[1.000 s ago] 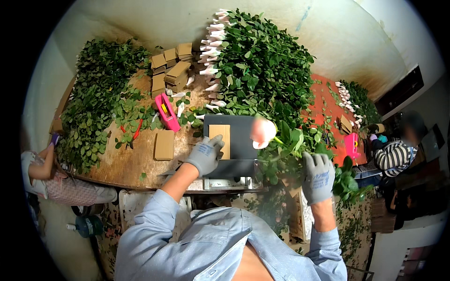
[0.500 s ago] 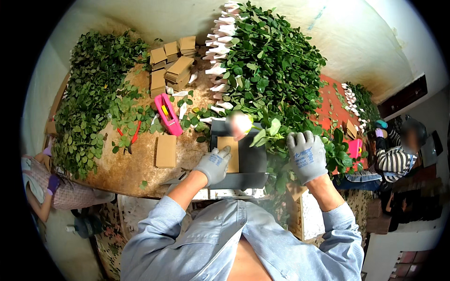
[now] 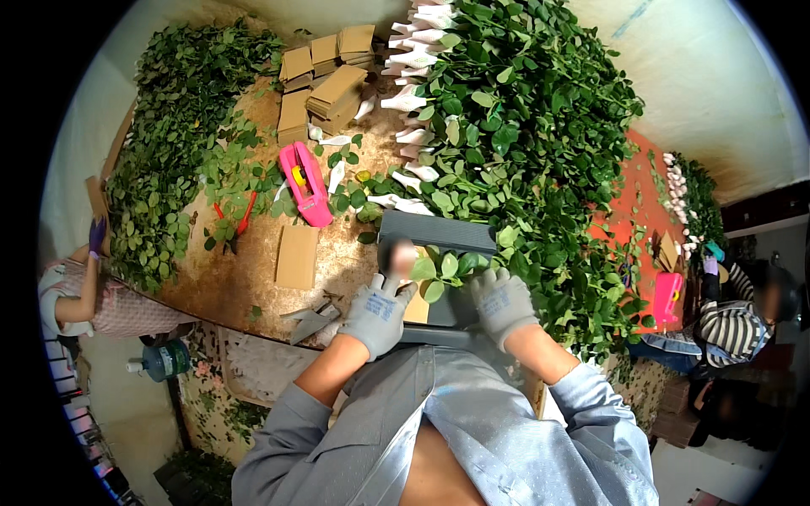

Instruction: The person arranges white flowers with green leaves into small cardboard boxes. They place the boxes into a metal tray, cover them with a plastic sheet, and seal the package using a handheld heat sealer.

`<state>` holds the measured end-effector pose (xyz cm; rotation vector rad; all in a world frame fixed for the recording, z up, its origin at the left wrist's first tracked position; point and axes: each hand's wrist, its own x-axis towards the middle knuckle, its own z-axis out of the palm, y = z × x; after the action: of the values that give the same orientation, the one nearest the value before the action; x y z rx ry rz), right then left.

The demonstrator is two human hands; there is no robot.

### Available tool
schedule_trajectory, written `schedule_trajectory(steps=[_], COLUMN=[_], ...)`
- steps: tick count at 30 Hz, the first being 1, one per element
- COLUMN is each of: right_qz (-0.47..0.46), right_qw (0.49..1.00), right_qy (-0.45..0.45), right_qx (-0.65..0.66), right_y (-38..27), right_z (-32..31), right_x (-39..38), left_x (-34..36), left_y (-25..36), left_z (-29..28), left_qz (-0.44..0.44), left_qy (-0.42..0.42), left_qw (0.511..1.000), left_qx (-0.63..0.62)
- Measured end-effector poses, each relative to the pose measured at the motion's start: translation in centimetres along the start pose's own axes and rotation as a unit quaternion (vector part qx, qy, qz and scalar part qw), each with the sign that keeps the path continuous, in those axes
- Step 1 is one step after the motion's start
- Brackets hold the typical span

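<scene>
A pale pink rose, its head blurred, lies over a cardboard piece in a dark grey tray in front of me. My left hand, in a grey glove, rests at the tray's left side with fingers stretched toward the rose head, touching or just beside the cardboard. My right hand, gloved alike, is closed around the leafy stem on the tray's right. Its fingertips are partly hidden by leaves.
A pink tape dispenser, red-handled cutters, a cardboard piece and cardboard stacks lie left. Wrapped roses are heaped at the back. A co-worker in stripes sits right; another person stands left.
My right hand has moved left and nearer to me, bringing the rose down over the cardboard. My left hand has shifted slightly, off the middle of the cardboard. The view has tilted a little.
</scene>
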<state>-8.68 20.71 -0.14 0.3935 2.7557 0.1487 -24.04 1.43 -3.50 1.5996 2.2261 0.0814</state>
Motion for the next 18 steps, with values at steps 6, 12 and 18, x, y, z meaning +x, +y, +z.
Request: schedule_trajectory(steps=[6,12,18], right_qz=[-0.028,-0.063,-0.086], right_qw=[0.992,0.985,0.972], right_qy=[0.124,0.033,-0.03], right_qx=[0.005,0.157,0.215], right_y=[-1.6,-3.2,-3.4], right_z=[-4.6,-3.2,-1.5], right_x=[0.5,6.4,6.8], left_x=[-0.2,0.1,-0.3], left_y=[0.4,-0.4,-2.7], left_z=[-0.9,-0.1,0.4], left_qz=[-0.032,-0.001,0.026], left_qy=[0.014,0.048,0.014], left_qw=[0.999,0.997,0.986], left_qx=[0.015,-0.064,-0.164])
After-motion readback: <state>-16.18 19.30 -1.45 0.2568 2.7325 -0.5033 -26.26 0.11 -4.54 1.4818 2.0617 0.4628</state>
